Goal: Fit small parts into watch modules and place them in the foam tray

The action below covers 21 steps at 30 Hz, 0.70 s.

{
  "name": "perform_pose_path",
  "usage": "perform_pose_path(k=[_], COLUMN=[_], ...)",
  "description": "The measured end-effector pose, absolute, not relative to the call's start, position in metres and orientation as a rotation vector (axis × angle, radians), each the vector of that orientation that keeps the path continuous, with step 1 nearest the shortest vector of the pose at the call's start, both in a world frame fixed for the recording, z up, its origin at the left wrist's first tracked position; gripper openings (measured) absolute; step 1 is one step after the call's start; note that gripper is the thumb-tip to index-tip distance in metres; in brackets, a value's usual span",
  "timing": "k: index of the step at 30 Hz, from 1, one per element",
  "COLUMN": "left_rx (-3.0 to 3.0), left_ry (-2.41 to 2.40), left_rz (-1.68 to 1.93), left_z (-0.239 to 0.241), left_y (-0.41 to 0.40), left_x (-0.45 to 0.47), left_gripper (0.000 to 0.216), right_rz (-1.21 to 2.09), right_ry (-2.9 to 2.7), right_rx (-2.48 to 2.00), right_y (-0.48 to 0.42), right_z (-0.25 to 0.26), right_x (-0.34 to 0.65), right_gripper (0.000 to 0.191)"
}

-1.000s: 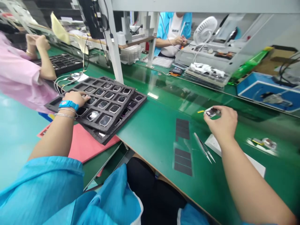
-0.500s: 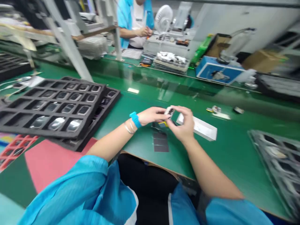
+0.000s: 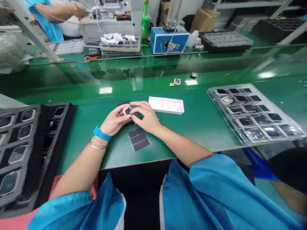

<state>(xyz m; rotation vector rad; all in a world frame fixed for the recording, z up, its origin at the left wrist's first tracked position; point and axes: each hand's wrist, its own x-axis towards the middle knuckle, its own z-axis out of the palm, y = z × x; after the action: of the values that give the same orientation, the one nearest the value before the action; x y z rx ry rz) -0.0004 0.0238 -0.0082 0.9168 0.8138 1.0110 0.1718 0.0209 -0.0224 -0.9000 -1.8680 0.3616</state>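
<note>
Both hands meet over the green bench and pinch one small watch-like case (image 3: 127, 110) with a dark inside. My left hand (image 3: 114, 120), with a blue wristband and thin bangles, grips it from the left. My right hand (image 3: 145, 117) closes on it from the right. Under the hands lies a sheet of dark rectangular pads (image 3: 138, 139). A shallow white tray (image 3: 166, 105) sits just beyond my right hand.
Black foam trays (image 3: 38, 150) with glass-faced parts fill the left. A clear blister tray (image 3: 254, 112) of parts lies at the right. Two small parts (image 3: 177, 81) rest farther back. Another person's hands (image 3: 76, 8) work at the far bench beside a green bottle (image 3: 145, 24) and blue box (image 3: 168, 40).
My left hand left the foam tray and joined my right hand on the small case. The view swung right, so the foam trays slid left and the blister tray came into sight.
</note>
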Motion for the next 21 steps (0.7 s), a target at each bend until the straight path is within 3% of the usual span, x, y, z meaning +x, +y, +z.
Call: perform_pose_path(k=[11,21], left_rx=[1.176,1.094], left_ry=[0.897,1.049], left_rz=[1.243,1.244], left_z=[-0.014,-0.004], left_y=[0.030,0.022], left_x=[0.002,0.007], left_gripper=[0.057,0.058], right_rz=[0.441,0.527], right_ry=[-1.877,-1.978], right_rx=[-0.918,-1.055], right_y=[0.020,0.022], right_z=[-0.023,-0.017], right_x=[0.169,0.168], right_gripper=[0.001,0.001])
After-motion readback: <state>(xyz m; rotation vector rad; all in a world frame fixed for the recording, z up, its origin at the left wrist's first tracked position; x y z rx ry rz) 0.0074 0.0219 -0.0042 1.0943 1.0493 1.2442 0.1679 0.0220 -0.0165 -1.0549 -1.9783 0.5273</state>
